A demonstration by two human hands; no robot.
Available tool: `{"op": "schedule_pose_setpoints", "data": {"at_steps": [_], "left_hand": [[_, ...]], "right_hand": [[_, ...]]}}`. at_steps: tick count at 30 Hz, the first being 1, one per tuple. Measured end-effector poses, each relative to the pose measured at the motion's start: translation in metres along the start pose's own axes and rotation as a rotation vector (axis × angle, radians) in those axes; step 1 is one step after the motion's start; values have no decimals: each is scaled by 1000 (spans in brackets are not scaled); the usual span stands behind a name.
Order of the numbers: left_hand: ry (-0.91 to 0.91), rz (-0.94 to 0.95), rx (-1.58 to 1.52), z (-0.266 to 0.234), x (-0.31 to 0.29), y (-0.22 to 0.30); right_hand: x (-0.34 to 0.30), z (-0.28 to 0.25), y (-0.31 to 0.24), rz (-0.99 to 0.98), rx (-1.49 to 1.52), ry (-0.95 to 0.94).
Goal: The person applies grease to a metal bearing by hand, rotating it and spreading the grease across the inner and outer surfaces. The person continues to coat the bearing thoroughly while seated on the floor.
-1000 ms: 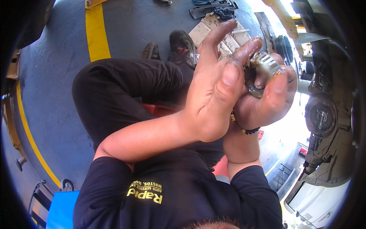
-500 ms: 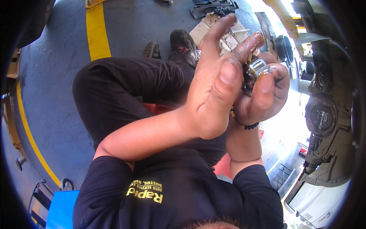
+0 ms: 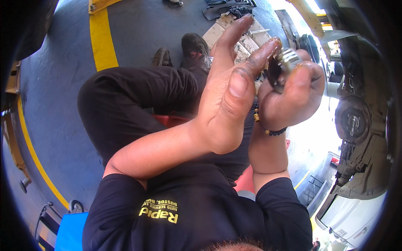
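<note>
My right hand (image 3: 293, 92) is closed round a small shiny metal roller bearing (image 3: 289, 58), pinched between thumb and curled fingers. The bearing is slightly blurred, and its lower part looks dark. Brownish grease clings to the fingertips of both hands. Just left of it, my left hand (image 3: 228, 96) is open, fingers stretched out and palm turned toward the bearing. Its greasy fingertips are close beside the bearing; whether they touch it I cannot tell. A beaded bracelet circles my right wrist.
On the floor beyond my shoes lie greasy light-coloured sheets (image 3: 215, 33) with a metal tool (image 3: 257, 31) on them. Dark cloth-like items (image 3: 230, 8) are behind. At the right are a wheel hub (image 3: 354, 120) and a white vehicle body panel (image 3: 356, 217). A blue surface (image 3: 71, 232) stands lower left.
My right hand has tilted and moved slightly right and up with the bearing, away from my left palm. My left hand has shifted a little left, still open.
</note>
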State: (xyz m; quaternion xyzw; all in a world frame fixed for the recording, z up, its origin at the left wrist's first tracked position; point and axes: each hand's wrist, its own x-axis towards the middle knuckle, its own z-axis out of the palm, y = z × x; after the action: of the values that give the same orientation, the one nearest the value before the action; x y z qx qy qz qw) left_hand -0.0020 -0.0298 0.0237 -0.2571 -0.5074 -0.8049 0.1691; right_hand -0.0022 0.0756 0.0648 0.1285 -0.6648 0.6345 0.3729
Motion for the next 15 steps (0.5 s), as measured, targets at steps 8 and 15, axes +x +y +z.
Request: {"op": "schedule_pose_setpoints", "data": {"at_steps": [8, 15], "left_hand": [[-5, 44, 82, -7, 0, -3], [-33, 268, 248, -13, 13, 3]], "right_hand": [[0, -7, 2, -24, -245, 118], [-10, -10, -5, 10, -75, -109]]}}
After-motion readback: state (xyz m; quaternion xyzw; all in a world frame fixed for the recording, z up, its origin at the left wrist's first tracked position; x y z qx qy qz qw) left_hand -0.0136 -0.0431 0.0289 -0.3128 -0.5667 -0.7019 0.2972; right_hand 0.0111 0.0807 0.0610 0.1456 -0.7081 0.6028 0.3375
